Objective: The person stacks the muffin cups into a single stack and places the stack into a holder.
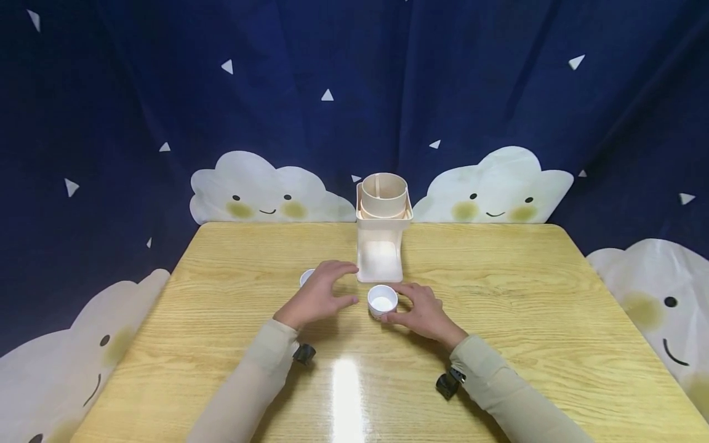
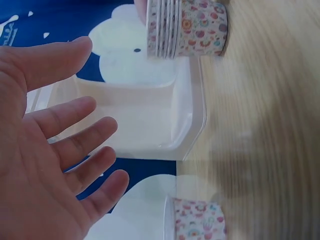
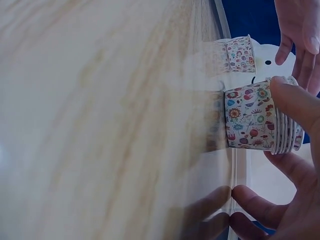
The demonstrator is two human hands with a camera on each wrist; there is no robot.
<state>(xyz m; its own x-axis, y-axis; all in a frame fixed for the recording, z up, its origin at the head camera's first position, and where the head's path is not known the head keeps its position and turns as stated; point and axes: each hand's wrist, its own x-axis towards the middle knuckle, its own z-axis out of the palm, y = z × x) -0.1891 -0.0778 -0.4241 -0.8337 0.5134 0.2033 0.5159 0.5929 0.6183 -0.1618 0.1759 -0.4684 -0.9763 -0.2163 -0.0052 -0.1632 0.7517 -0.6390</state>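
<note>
My right hand pinches a stack of nested paper cups between thumb and fingers; the cups are white with a colourful flower print. The stack stands upright on the table, its white inside showing from above. To its left, my left hand holds nothing, its fingers apart and relaxed, thumb spread, as the left wrist view shows. Partly hidden behind that hand is a single printed paper cup. Just beyond the stack stands a cream plastic stand with a round, open-topped holder on top.
The wooden table spreads to both sides, with a bright glare streak near the front. A dark blue curtain with white triangles and smiling clouds hangs behind and beside it. Black wrist cameras sit at both sleeves.
</note>
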